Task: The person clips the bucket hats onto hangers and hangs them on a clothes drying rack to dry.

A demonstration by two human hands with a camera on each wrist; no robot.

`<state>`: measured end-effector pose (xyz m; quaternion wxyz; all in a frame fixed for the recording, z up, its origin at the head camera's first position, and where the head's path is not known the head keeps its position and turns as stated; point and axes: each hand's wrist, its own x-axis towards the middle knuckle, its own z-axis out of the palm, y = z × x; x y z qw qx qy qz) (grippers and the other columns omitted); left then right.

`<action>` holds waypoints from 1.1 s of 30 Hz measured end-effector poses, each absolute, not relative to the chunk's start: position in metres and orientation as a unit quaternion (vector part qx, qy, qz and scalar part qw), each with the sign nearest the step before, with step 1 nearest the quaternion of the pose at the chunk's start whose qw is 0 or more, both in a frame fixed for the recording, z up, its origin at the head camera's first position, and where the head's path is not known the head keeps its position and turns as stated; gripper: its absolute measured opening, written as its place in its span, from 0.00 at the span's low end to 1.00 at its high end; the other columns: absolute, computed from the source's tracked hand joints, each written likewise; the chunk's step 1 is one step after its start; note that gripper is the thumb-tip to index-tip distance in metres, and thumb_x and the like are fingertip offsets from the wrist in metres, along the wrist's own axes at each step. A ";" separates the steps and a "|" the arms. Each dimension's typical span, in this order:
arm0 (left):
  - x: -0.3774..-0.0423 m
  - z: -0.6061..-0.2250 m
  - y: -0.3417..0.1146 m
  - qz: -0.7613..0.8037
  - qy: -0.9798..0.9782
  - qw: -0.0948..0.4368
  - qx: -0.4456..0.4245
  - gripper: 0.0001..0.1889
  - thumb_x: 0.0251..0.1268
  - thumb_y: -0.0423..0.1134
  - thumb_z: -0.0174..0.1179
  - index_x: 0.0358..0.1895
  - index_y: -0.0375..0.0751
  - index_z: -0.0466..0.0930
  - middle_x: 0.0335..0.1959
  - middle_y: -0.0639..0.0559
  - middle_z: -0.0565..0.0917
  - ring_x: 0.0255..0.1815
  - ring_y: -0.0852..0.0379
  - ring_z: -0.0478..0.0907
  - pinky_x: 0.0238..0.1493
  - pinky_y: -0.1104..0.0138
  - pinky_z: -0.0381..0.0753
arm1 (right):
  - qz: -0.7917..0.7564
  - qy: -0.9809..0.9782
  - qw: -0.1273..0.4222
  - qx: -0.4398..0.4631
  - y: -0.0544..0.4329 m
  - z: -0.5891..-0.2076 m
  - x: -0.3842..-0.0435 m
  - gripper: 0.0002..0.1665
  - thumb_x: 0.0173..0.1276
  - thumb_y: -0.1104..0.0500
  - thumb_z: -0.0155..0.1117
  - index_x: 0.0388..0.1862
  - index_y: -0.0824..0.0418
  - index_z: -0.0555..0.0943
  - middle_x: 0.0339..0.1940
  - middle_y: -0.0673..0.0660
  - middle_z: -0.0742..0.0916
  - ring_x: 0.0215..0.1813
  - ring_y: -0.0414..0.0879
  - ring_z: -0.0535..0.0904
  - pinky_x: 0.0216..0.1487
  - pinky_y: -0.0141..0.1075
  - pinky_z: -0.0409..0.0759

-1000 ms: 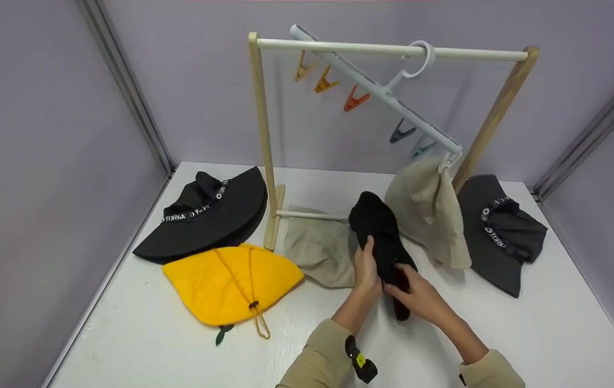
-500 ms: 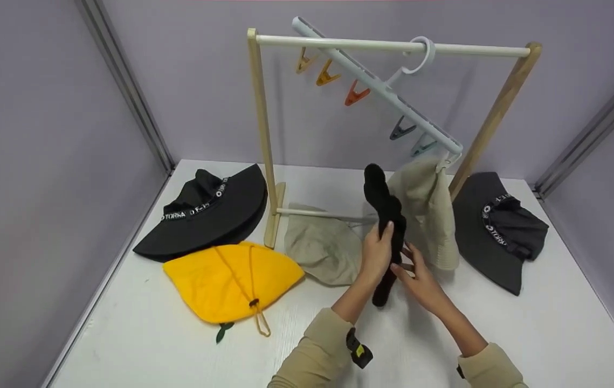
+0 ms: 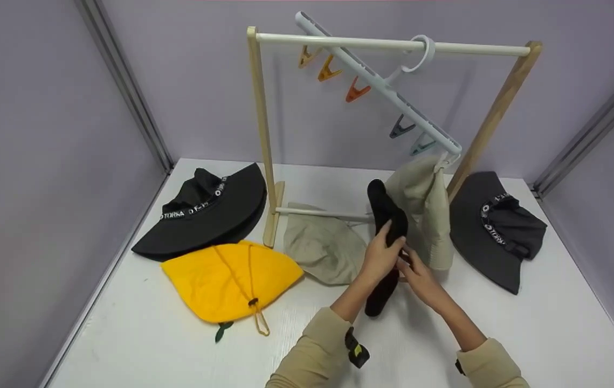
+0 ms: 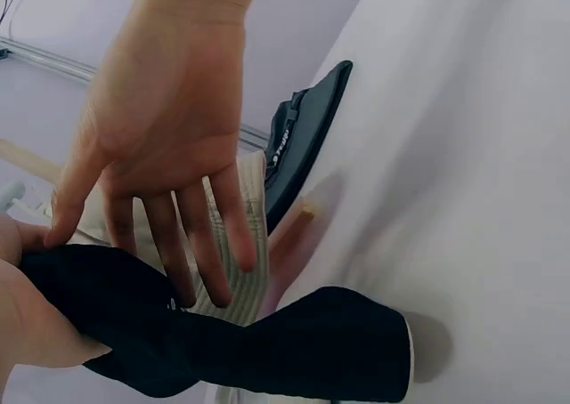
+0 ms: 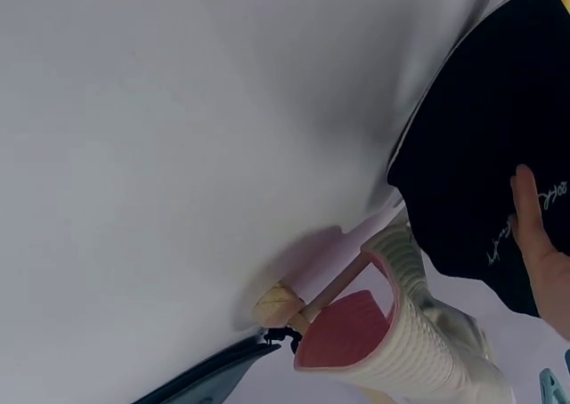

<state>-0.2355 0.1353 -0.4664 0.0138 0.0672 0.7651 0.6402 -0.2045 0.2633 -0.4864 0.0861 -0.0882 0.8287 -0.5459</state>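
Observation:
My left hand [image 3: 381,256] grips a black fabric hat [image 3: 380,296] above the white table, its thumb lying along the near side. The hat appears narrow and edge-on in the head view, while white script lettering shows on its side [image 5: 490,128] in the right wrist view. Close by, my right hand [image 3: 420,280] has its fingertips at the hat's right side, near the left hand. In the left wrist view the right palm [image 4: 174,128] faces the camera with fingers spread and extended beside the hat. Behind it, a beige hat [image 3: 420,188] hangs from the hanger's right end.
A white hanger [image 3: 387,94] with several coloured clips hangs slanted on a wooden-legged rack [image 3: 263,134]. A black lettered hat [image 3: 231,210] and a yellow hat [image 3: 220,285] lie left. A beige hat [image 3: 320,250] is centre, another black hat [image 3: 479,237] right.
The black hat has turned edge-on, its lower end swinging left. My right hand has shifted from its lower end up close to the left hand. The hanging beige hat has swung slightly left.

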 end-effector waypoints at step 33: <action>-0.233 -0.474 0.134 0.650 0.756 -0.021 0.075 0.26 0.70 0.46 0.49 0.66 0.35 0.63 0.63 0.42 0.67 0.63 0.47 0.63 0.60 0.60 0.62 | -0.794 0.603 0.081 0.009 0.273 -0.327 -0.311 0.40 0.73 0.63 0.43 0.73 0.62 0.33 0.73 0.59 0.46 0.71 0.50 0.46 0.65 0.39 0.53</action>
